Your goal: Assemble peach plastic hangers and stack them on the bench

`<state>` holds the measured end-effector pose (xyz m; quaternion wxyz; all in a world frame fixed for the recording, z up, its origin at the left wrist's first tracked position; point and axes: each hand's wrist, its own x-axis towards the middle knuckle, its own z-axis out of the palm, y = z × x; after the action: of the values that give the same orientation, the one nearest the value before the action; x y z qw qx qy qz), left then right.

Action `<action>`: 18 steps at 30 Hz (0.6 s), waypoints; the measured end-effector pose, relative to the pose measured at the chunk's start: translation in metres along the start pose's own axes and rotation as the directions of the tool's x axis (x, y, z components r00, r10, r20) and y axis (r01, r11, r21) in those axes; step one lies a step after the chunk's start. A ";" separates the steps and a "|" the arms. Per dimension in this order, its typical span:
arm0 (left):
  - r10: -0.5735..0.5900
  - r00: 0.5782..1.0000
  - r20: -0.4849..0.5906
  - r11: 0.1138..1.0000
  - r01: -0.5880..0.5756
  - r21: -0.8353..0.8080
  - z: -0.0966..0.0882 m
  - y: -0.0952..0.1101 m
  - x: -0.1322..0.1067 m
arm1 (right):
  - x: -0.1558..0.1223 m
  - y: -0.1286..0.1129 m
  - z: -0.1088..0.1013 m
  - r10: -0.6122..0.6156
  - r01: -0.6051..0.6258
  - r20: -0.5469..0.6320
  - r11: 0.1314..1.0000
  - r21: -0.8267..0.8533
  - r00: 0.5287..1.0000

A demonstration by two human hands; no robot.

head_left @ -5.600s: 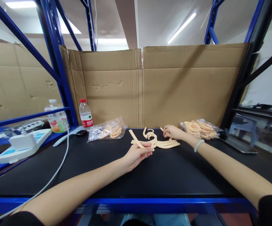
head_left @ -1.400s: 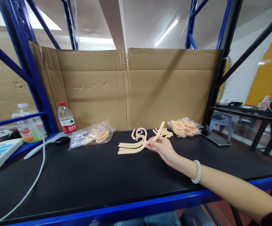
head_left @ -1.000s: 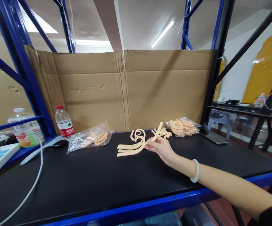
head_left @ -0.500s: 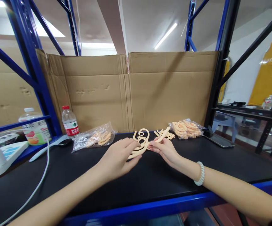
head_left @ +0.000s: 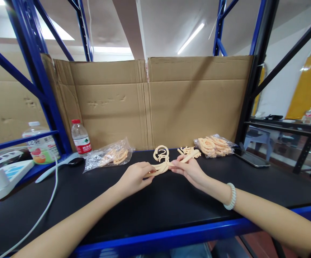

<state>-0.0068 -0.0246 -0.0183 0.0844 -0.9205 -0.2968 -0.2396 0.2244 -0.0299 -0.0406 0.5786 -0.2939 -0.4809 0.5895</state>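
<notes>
Peach-coloured plastic hanger pieces (head_left: 161, 160) lie stacked on the black shelf top (head_left: 123, 208), their hooks pointing away from me. My left hand (head_left: 134, 176) is curled with its fingertips pinching the left arms of that stack. My right hand (head_left: 188, 170) pinches a single straight hanger arm (head_left: 189, 156) that slants up to the right, joined to the stack at its lower end. A white bead bracelet sits on my right wrist.
A clear bag of peach parts (head_left: 109, 158) lies left of the stack, another bag (head_left: 213, 146) right, with loose small pieces (head_left: 187, 150) between. Two bottles (head_left: 81, 139), a white power strip (head_left: 3, 173) with its cable and a phone (head_left: 253, 160) are nearby. Cardboard walls stand behind.
My left hand came back into view and closed on the stack's left arms. My right hand lowered the single arm toward the stack. The view swung slightly left.
</notes>
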 end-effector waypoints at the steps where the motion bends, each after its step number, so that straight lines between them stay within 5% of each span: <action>1: 0.002 1.000 0.029 1.000 -0.002 0.013 -0.001 -0.002 -0.001 | 0.001 -0.002 -0.002 0.006 -0.006 -0.007 0.999 -0.034 1.000; 4: 0.015 0.990 0.140 1.000 -0.019 0.025 -0.005 -0.004 -0.003 | 0.008 -0.013 -0.013 0.022 -0.020 0.010 0.982 -0.185 1.000; 7: 0.027 0.977 0.211 0.999 -0.034 0.031 -0.008 -0.004 -0.005 | 0.017 -0.033 -0.033 0.148 -0.074 0.168 0.922 -0.381 0.975; 10: 0.021 0.971 0.240 0.999 -0.029 0.029 -0.005 -0.005 -0.005 | 0.025 -0.052 -0.057 0.310 -0.068 0.307 0.794 -0.604 0.900; 13: 0.006 0.966 0.259 0.999 -0.018 0.044 0.001 -0.007 -0.002 | 0.031 -0.060 -0.073 0.316 0.112 0.367 0.605 -0.788 0.875; 16: 0.048 0.985 0.163 0.994 -0.063 0.088 -0.004 0.006 0.000 | 0.033 -0.056 -0.077 0.292 0.251 0.401 0.438 -0.863 0.868; 18: 0.116 0.993 -0.037 0.990 -0.112 0.090 -0.017 0.030 -0.005 | 0.034 -0.053 -0.076 0.307 0.264 0.392 0.384 -0.885 0.867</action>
<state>0.0005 -0.0561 -0.0065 0.1449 -0.9261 -0.2519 -0.2407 0.3093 0.0129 -0.0134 0.1628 -0.4081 -0.8525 0.2832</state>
